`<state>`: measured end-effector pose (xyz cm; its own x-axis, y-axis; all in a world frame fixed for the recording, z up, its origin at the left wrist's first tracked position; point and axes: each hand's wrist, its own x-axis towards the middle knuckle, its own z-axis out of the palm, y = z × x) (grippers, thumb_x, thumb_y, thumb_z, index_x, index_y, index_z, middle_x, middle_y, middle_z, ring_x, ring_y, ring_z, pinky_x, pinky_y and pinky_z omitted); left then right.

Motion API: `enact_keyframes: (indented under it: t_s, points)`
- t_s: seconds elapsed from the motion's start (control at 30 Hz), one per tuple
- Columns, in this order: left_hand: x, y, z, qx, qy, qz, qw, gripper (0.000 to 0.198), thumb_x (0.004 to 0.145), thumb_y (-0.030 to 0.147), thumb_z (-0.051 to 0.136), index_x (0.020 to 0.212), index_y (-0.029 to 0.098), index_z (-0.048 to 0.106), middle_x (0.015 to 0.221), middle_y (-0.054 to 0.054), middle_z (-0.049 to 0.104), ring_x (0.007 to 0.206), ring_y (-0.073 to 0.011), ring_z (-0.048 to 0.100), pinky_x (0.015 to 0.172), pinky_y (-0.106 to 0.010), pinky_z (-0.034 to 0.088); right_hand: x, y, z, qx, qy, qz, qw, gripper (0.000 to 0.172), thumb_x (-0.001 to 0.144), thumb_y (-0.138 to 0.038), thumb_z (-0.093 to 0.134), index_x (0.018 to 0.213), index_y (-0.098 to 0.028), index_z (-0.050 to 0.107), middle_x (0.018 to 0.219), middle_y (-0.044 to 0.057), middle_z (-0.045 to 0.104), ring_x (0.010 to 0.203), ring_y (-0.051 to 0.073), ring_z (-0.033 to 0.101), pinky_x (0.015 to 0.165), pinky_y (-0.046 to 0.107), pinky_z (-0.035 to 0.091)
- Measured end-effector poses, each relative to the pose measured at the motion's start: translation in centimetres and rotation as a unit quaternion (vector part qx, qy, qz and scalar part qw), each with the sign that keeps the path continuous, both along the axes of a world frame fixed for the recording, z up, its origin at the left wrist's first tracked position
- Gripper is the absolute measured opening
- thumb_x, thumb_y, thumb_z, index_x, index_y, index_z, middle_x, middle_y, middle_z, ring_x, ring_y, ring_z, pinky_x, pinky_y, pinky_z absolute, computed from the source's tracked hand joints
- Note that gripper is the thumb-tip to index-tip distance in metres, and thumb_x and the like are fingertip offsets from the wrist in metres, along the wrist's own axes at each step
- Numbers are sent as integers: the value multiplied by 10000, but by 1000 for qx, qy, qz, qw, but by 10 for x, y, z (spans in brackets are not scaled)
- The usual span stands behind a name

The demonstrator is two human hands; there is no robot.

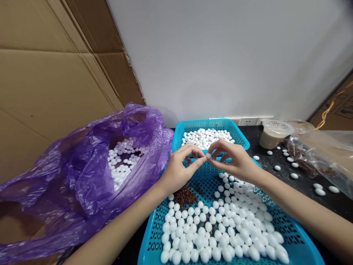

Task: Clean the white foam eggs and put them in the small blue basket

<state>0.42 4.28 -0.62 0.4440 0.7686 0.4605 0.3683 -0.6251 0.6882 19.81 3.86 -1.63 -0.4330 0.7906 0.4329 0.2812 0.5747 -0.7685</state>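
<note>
My left hand (180, 167) and my right hand (230, 158) meet above the far part of a large blue basket (299, 241). Between their fingertips is one small white ball (208, 155), pinched from both sides. Many white balls (223, 221) fill the near and right parts of this basket, with a heap of dark reddish-brown bits (185, 197) at its left. Behind it, a smaller blue basket (242, 138) holds more white balls with brown bits among them.
An open purple plastic bag (91, 173) with white balls stands at the left, beside cardboard (41, 84). On the black table (303, 195) at the right lie loose balls, a lidded cup (271, 136) and a clear bag of brown bits (306, 156). A wall rises behind.
</note>
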Motion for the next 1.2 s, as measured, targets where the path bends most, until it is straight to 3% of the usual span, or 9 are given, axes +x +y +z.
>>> enact_keyframes:
  t_s: [0.2, 0.33, 0.43, 0.8, 1.2]
  points:
    - [-3, 7, -1, -96, -99, -51, 989, 90, 824, 245, 577, 804, 159, 584, 953, -78, 594, 901, -158, 589, 712, -274, 540, 1, 1, 0, 19, 63, 0, 998, 130, 834, -263, 578, 953, -211, 583, 910, 41, 618, 821, 148, 611, 635, 262, 541]
    - [-4, 9, 1, -160, -108, -92, 977, 78, 834, 217, 549, 790, 155, 565, 1013, -87, 611, 797, -124, 628, 711, -274, 567, 2, -1, 0, 34, 65, 7, 997, 127, 830, -261, 598, 950, -219, 608, 902, 33, 635, 817, 147, 616, 647, 269, 555]
    - [-4, 9, 2, -173, -104, -115, 973, 62, 836, 203, 530, 799, 162, 559, 1021, -84, 618, 836, -136, 637, 693, -260, 578, 2, -2, 1, 47, 65, 5, 997, 116, 826, -246, 609, 939, -222, 623, 911, 28, 651, 822, 144, 623, 660, 264, 566]
    - [-4, 10, 0, -280, -143, -119, 942, 136, 790, 276, 614, 809, 145, 579, 977, -58, 591, 866, -138, 585, 671, -225, 545, 1, 1, 0, 71, 87, 25, 993, 125, 796, -168, 640, 919, -188, 652, 867, 22, 671, 789, 132, 648, 707, 244, 592]
    - [-2, 8, 3, -325, -145, -97, 929, 194, 748, 286, 655, 796, 134, 544, 799, -11, 537, 768, -119, 561, 611, -219, 529, 1, -2, -1, 107, 65, 22, 992, 123, 822, -125, 597, 927, -172, 641, 873, 33, 665, 793, 122, 645, 711, 230, 582]
